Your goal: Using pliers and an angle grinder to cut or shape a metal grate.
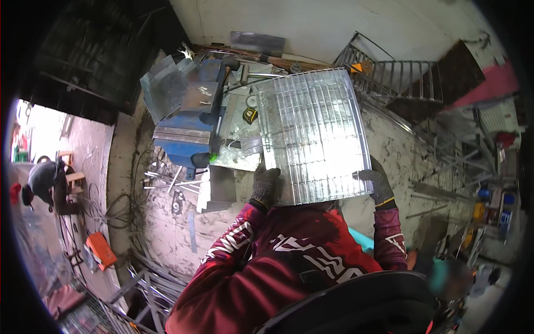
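A large ribbed, shiny metal sheet [311, 133] is held up in front of me, tilted over the workbench. My left hand [266, 186], in a dark grey glove, grips its near left corner. My right hand [378, 183], gloved the same way, grips its near right corner. Both red patterned sleeves come up from the lower edge. The sheet hides part of the bench behind it.
A blue bench vise [186, 119] stands to the left with flat metal pieces [167, 83] by it, and a yellow tape measure [250, 115]. Metal grilles [400, 78] lean against the wall at right. Scrap bars [167, 181] lie on the floor. Another person [44, 183] crouches far left.
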A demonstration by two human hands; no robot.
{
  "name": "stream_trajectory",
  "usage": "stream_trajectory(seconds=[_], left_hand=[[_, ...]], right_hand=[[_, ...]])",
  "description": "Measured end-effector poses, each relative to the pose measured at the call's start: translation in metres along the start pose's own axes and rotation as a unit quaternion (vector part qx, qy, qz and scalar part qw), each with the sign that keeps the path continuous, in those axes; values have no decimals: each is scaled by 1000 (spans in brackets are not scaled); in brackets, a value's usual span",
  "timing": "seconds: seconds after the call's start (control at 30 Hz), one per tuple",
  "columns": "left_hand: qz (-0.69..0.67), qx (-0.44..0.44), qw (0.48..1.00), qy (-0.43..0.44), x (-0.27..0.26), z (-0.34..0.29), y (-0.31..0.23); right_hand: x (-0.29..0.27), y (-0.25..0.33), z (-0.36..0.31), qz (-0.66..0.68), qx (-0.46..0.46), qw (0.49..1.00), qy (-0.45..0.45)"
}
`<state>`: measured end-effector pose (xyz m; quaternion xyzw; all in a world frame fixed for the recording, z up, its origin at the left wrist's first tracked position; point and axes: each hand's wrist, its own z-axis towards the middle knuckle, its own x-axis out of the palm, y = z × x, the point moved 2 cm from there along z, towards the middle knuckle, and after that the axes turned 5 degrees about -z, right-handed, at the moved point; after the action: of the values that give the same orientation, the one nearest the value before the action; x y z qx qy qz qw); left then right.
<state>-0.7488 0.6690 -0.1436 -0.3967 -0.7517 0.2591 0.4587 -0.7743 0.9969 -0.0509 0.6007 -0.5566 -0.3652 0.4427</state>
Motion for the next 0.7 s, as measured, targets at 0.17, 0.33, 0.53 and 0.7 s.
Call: stream_trajectory(seconds=[0.17, 0.33, 0.53, 0.7], left_hand=[[486, 327, 807, -76, -17, 89, 66], [79, 106, 946, -296, 34, 127, 73], [-54, 98, 913, -392, 91, 141, 58], [-111, 109, 858, -489, 101, 152, 69]], right_hand=[[-38, 18, 143, -60, 27, 991, 120], [-73, 41, 283, -129, 20, 971, 199], [-46, 75, 386, -163, 55, 917, 359], [-17, 29, 461, -200, 90, 876, 429]])
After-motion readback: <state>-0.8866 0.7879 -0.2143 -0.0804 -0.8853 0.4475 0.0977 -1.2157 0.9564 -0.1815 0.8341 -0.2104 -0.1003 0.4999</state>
